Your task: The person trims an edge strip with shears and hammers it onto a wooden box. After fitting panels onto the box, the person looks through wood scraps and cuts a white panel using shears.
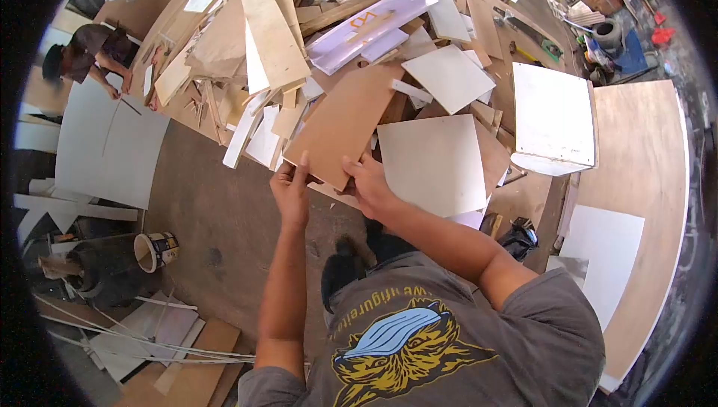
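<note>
Both my hands grip the near end of a brown board (pixel 340 126), which tilts over the pile of scrap wood. My left hand (pixel 292 188) pinches its left corner, thumb on top and fingers curled beneath. My right hand (pixel 368 184) holds the right corner the same way. Just right of the board lie a large white square panel (pixel 432 166) and a smaller white panel (pixel 449 79). A long pale plank (pixel 271 25) and a clear plastic-wrapped piece (pixel 370 29) rest beyond it on the heap.
Right of the pile stands a white box (pixel 552 115) beside a large plywood sheet (pixel 636 152). A hand saw (pixel 529 31) lies at the back. On the left, another person (pixel 93 51) bends over a white sheet (pixel 112 145). A bucket (pixel 157 251) stands on the floor.
</note>
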{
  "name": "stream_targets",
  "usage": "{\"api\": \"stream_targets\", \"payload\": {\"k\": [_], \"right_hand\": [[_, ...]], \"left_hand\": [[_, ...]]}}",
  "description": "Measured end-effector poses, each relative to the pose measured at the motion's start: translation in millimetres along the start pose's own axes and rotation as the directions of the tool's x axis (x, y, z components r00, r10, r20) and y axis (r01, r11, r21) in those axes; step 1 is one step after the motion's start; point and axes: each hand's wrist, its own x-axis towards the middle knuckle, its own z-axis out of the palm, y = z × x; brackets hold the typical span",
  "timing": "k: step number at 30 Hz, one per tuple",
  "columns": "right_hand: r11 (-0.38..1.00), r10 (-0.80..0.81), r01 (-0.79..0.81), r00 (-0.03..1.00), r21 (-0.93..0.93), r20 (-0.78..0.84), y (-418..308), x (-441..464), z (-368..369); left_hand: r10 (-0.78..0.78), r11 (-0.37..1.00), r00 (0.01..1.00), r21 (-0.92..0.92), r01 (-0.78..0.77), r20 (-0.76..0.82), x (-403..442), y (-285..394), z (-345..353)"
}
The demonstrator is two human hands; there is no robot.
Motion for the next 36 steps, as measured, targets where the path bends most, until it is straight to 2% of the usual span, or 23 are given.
{"api": "stream_targets", "payload": {"k": [2, 6, 9, 11, 14, 20, 23, 24, 26, 29, 30, 33, 34, 36], "right_hand": [[0.999, -0.046, 0.047, 0.998, 0.028, -0.037, -3.0, 10.3, 9.4], [0.988, -0.117, 0.12, 0.992, 0.097, -0.044, -56.1, 21.1, 35.2], [1.0, -0.018, 0.018, 0.999, -0.01, 0.029, -85.0, 65.4, 31.9], [0.995, 0.064, -0.061, 0.997, -0.077, 0.04, -94.4, 96.4, 28.9], [0.969, 0.022, -0.026, 1.0, -0.246, -0.02, -117.8, 95.8, 51.2], [0.959, -0.055, 0.044, 0.998, -0.28, -0.034, -112.2, 135.2, 45.8], [0.931, -0.215, 0.192, 0.976, -0.311, -0.039, -126.1, 136.4, 51.2], [0.958, -0.105, 0.074, 0.989, -0.277, -0.1, -139.6, 135.9, 52.4], [0.97, -0.147, 0.097, 0.964, -0.223, -0.222, -146.9, 135.5, 50.9], [0.956, -0.267, 0.2, 0.894, -0.213, -0.359, -131.2, 143.1, 56.1], [0.943, -0.317, 0.244, 0.863, -0.225, -0.394, -122.1, 146.6, 59.4], [0.9, -0.435, 0.362, 0.787, -0.242, -0.438, -99.7, 155.9, 87.8], [0.903, -0.427, 0.393, 0.767, -0.175, -0.478, -96.6, 160.4, 97.4], [0.874, -0.486, 0.408, 0.752, -0.266, -0.445, -89.2, 170.2, 109.1]], "left_hand": [[-0.011, 1.0, 1.0, 0.005, 0.011, -0.013, 12.2, 4.4, -3.8], [-0.083, 0.977, 0.995, -0.192, 0.091, 0.049, 39.8, 31.2, 1.2], [-0.119, 0.957, 0.98, -0.244, 0.156, 0.16, 65.3, 49.0, 3.8], [-0.11, 0.966, 0.963, -0.201, 0.162, 0.247, 91.4, 50.5, 4.7], [-0.12, 0.973, 0.945, -0.154, 0.173, 0.305, 128.5, 59.9, 10.0], [-0.118, 0.979, 0.899, -0.103, 0.177, 0.422, 178.1, 65.4, -9.6], [-0.168, 0.958, 0.89, -0.141, 0.248, 0.425, 201.4, 67.2, -19.0], [-0.172, 0.97, 0.914, -0.102, 0.223, 0.367, 210.2, 65.0, -23.9], [-0.158, 0.986, 0.958, -0.016, 0.166, 0.24, 229.7, 53.2, -37.3], [0.003, 0.982, 0.991, 0.187, 0.022, -0.132, 243.5, 45.8, -51.4], [0.182, 0.933, 0.972, 0.34, -0.121, -0.151, 269.1, 2.6, -70.9], [0.061, 0.957, 0.989, 0.29, -0.018, -0.138, 290.6, -23.1, -76.8], [0.068, 0.929, 0.991, 0.369, -0.02, -0.118, 295.0, -26.8, -78.1], [-0.015, 0.928, 0.999, 0.371, 0.033, -0.051, 304.4, -24.6, -84.7]]}}
